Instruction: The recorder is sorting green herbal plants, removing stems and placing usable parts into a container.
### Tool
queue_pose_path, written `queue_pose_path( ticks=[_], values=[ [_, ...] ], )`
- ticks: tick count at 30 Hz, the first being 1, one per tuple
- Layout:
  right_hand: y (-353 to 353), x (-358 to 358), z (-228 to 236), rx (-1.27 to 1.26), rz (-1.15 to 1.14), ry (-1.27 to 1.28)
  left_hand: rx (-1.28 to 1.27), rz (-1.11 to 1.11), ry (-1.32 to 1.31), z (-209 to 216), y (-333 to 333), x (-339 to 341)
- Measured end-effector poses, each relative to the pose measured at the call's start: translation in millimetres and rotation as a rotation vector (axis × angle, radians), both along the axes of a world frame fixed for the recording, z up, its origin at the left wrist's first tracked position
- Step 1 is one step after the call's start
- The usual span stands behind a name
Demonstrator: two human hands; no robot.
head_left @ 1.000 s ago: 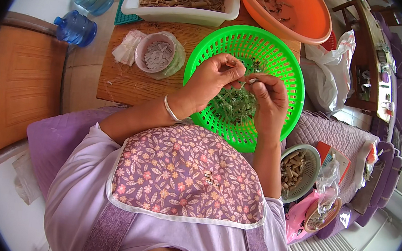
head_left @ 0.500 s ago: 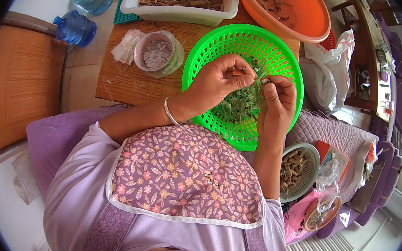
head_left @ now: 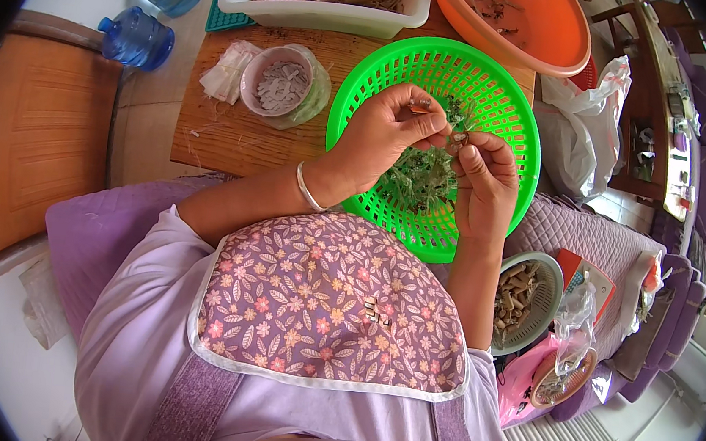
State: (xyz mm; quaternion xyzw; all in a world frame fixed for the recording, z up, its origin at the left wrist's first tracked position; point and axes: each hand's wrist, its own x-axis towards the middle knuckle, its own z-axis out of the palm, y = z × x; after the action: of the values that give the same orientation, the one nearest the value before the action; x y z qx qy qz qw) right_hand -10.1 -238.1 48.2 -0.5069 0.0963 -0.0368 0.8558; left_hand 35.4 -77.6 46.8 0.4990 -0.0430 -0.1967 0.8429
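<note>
A round green plastic basket sits on the wooden table, holding a pile of green leafy sprigs. Both hands hover over the basket. My left hand pinches a small brownish piece between thumb and fingertips. My right hand pinches another small dark bit right beside it, fingertips nearly touching the left hand's. A silver bangle circles my left wrist.
A pink bowl of pale slices stands left of the basket. At the back are a white tub of brown sticks and an orange basin. Two blue water bottles lie far left. A grey-green bowl of brown pieces sits at my right.
Both hands have stayed over the basket, shifting slightly up and apart while working the small pieces between the fingertips. The basket has not moved.
</note>
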Motion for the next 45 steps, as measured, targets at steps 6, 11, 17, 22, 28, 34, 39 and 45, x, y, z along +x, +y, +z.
queue_pose_path(
  ticks=[6,11,17,22,28,34,39,45],
  values=[
    [1,0,-1,-0.084,-0.032,-0.054,-0.015,-0.011,-0.035,-2,-1,-1],
    [5,-1,-2,-0.184,-0.107,-0.106,-0.03,-0.013,-0.026,-3,-2,-2],
    [12,-2,-6,-0.298,-0.237,-0.156,-0.078,-0.006,-0.029,-6,-4,-6],
    [15,-3,-9,-0.288,-0.307,-0.163,-0.096,-0.043,-0.023,-10,-6,-12],
    [11,-3,-3,-0.164,-0.322,-0.137,0.045,0.046,-0.102,-16,-6,-9],
    [-13,-6,18,-0.043,-0.404,-0.239,-0.083,0.145,-0.1,-10,4,-2],
    [-38,-25,55,-0.052,-0.436,-0.551,-0.244,0.26,-0.168,25,17,0],
    [-43,-24,44,-0.377,-0.324,-0.188,-0.073,0.144,-0.248,32,22,9]
  ],
)
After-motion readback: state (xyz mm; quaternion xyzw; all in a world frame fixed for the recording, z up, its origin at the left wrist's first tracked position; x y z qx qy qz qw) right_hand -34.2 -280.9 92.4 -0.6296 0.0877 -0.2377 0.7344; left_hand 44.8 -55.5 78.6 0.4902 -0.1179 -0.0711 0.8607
